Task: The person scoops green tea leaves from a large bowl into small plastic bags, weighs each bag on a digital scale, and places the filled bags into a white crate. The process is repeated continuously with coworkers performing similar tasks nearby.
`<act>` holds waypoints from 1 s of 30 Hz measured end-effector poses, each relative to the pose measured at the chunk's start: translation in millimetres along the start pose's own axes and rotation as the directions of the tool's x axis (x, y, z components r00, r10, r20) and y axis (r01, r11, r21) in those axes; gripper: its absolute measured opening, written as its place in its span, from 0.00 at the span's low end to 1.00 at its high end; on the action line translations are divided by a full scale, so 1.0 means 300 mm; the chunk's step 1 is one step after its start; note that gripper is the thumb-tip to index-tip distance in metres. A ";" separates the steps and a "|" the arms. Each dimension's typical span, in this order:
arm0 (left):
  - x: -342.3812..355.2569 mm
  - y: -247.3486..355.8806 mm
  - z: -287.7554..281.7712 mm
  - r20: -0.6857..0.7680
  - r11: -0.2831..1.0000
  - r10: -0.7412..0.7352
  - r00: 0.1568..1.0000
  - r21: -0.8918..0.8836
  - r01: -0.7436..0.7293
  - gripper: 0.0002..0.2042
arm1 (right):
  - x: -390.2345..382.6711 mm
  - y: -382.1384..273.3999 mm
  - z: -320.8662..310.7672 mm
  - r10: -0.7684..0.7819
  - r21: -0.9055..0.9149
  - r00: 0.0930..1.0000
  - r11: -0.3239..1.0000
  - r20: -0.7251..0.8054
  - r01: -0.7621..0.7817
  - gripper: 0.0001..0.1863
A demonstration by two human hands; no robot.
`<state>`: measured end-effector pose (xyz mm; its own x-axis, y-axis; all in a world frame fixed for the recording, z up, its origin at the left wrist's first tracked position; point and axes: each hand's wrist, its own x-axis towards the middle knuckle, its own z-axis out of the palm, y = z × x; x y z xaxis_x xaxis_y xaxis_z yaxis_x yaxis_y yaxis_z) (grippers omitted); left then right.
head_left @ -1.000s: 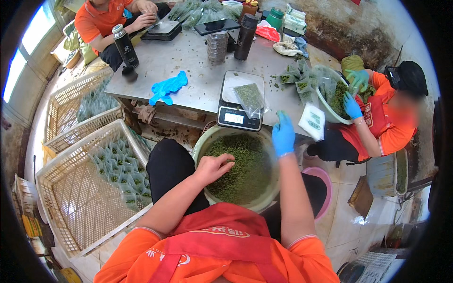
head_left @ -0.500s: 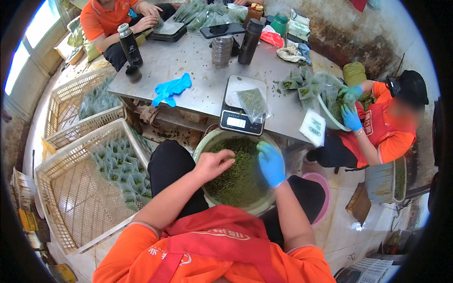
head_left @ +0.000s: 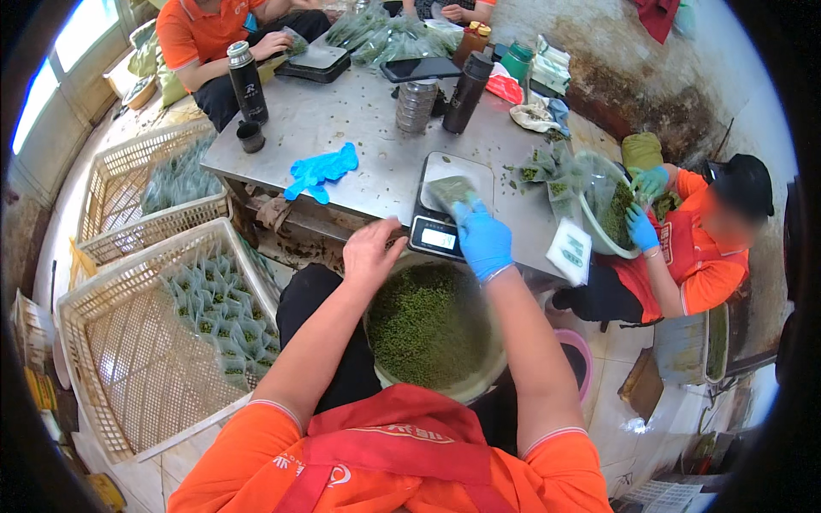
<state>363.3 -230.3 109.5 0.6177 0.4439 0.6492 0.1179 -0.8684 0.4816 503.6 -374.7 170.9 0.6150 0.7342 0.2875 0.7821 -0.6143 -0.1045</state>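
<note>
My right hand [head_left: 483,238], in a blue glove, pinches the edge of a clear plastic bag [head_left: 446,191] partly filled with small green grains. That bag is over the pan of a digital scale [head_left: 438,229] at the table's near edge; I cannot tell if it still touches the pan. My bare left hand [head_left: 371,253] is held left of the scale, fingers apart and nothing in them. Beneath both hands, between my knees, stands a large pale tub [head_left: 492,355] holding a heap of loose green grains [head_left: 419,321].
Left, a plastic crate [head_left: 128,376] holds rows of filled bags [head_left: 224,312]; another crate [head_left: 107,201] stands behind. On the metal table [head_left: 368,171] lie a blue glove [head_left: 321,173], flasks [head_left: 247,90] and bags [head_left: 398,38]. Co-workers sit at the far left and right [head_left: 676,256].
Both hands have moved up from over the tub. My right hand has reached the scale and taken hold of the bag there. The view has shifted slightly.
</note>
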 end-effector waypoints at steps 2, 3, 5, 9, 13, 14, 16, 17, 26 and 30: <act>0.032 -0.002 -0.002 -0.043 0.984 0.100 0.994 0.154 -0.092 0.19 | 0.001 -0.092 -0.041 -0.160 -0.009 0.982 0.987 0.101 0.162 0.13; 0.035 -0.007 -0.007 0.022 0.982 0.047 0.999 0.183 -0.050 0.21 | -0.006 -0.141 -0.061 -0.244 0.000 0.958 0.969 0.152 0.247 0.12; 0.015 -0.020 0.011 0.197 0.959 -0.209 0.958 0.231 0.161 0.19 | -0.037 -0.227 -0.094 -0.395 0.106 0.917 0.911 -0.061 0.399 0.11; -0.026 -0.033 0.045 0.338 0.962 -0.273 0.901 0.068 0.266 0.27 | -0.043 -0.229 0.035 -0.242 0.156 0.963 0.962 0.121 0.223 0.15; -0.022 -0.025 0.030 0.301 0.970 -0.238 0.923 0.126 0.209 0.30 | 0.002 -0.248 0.058 -0.223 0.130 0.910 0.973 0.349 0.189 0.16; -0.014 -0.008 0.007 0.299 0.968 -0.250 0.921 0.108 0.227 0.31 | -0.005 -0.251 0.029 -0.201 0.162 0.922 0.975 0.330 0.155 0.16; -0.019 -0.013 0.004 0.310 0.959 -0.283 0.908 0.126 0.256 0.32 | -0.035 -0.258 -0.016 -0.237 0.243 0.959 0.950 0.157 0.195 0.16; -0.015 -0.022 0.003 0.294 0.972 -0.230 0.928 0.118 0.203 0.32 | -0.032 -0.264 -0.021 -0.253 0.240 0.958 0.946 0.135 0.216 0.16; 0.006 0.015 -0.009 0.308 0.921 -0.387 0.869 0.077 0.383 0.25 | 0.011 -0.108 -0.049 -0.299 0.921 0.899 0.323 0.320 -0.220 0.18; 0.004 -0.010 0.019 0.248 0.841 -0.512 0.822 -0.051 0.539 0.26 | 0.124 0.157 0.012 0.291 0.973 0.937 0.070 0.192 -0.221 0.24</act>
<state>368.1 -228.3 105.5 0.6403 0.7550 0.1415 0.3923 -0.4798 0.7848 563.7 -375.5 173.3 0.8234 0.5647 0.0561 0.0162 0.0755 -0.9970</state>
